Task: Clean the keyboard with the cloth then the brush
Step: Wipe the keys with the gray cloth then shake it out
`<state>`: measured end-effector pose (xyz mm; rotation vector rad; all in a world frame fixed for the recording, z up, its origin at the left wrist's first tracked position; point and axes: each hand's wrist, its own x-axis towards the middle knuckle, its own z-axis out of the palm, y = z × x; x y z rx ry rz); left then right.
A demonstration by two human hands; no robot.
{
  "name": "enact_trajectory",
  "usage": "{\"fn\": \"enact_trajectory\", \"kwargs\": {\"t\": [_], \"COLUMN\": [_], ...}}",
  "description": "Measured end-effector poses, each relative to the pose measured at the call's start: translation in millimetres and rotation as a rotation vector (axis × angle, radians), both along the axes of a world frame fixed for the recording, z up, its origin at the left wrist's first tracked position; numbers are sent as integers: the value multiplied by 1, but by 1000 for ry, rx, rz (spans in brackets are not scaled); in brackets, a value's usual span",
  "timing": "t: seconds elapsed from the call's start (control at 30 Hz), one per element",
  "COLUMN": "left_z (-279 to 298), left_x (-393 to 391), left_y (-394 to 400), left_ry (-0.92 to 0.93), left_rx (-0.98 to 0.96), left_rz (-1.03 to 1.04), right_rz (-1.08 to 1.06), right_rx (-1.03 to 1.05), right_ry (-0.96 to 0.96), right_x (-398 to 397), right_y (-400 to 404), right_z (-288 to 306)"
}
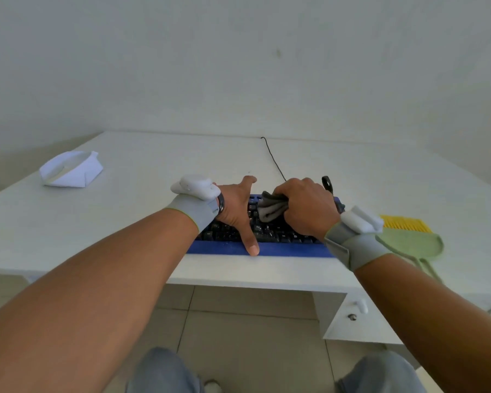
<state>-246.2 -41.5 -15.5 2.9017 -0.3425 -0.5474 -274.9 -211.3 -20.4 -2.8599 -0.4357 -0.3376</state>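
While the spread left hand (237, 211) pins the keyboard (219, 246) flat, keep the right hand (306, 211), gripping the bunched cloth (270, 208), wiping evenly along each key row.

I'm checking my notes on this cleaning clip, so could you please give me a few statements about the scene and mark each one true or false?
1. The right hand grips a grey cloth over the keyboard. True.
2. The left hand holds the brush. False: the brush, with yellow bristles, lies on the desk to the right of the keyboard, and no hand is touching it.
3. The left hand rests spread on the keyboard, with its thumb on the blue front edge. True.
4. The keyboard's frame is red. False: it is blue, with dark keys.
5. A black cable runs from the keyboard toward the wall. True.
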Motion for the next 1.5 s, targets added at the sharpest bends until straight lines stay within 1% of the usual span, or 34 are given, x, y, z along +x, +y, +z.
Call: {"fn": "enact_trajectory", "kwargs": {"t": [0.13, 0.3, 0.37, 0.47, 0.5, 0.67, 0.83, 0.9, 0.97, 1.03, 1.07, 1.17, 1.33, 1.43, 1.5], "left_z": [-4, -3, -3, -2, -2, -5, -4, -5, -7, -8, -8, -8, -9, -5, -1], "left_x": [1, 2, 2, 2, 1, 5, 4, 4, 4, 3, 2, -3, -8, -10, -12], "left_y": [0, 1, 2, 2, 3, 3, 2, 4, 7, 11, 13, 18, 19, 18, 18], "left_ry": [-11, 1, 8, 13, 11, 4, 0, 17, 22, 1, -14, -44, -71, -52, -25], "left_rx": [-15, -41, -46, -38, -34, -22, -39, -59, -64, -30, -6, 22, 15, 17, 55], "left_rz": [3, 7, 4, -5, -8, -16, -8, -8, -7, -10, -9, 0, 15, 10, -2], "right_rz": [5, 75, 46, -6, -14, -23, 37, 25, -1, -4, -2, 22, 124, 94, 49], "right_rx": [-35, -32, 5, 60, 58, -7, -87, -77, -35, -36, -52, -104, -183, -128, -67], "right_ry": [76, 203, 167, 33, 23, 91, 181, 152, 54, -45, -64, -49, -5, -6, -54], "right_x": [-19, -28, -23, -10, -7, -18, -41, -41, -34, -23, -18, -17, -44, -49, -44], "right_y": [-5, -9, -6, 6, 9, 9, 0, -1, -1, -2, -4, -13, -19, -23, -23], "right_z": [1, 22, 26, 23, 19, 4, 18, 22, 19, 13, 10, 1, -10, -2, 2]}}
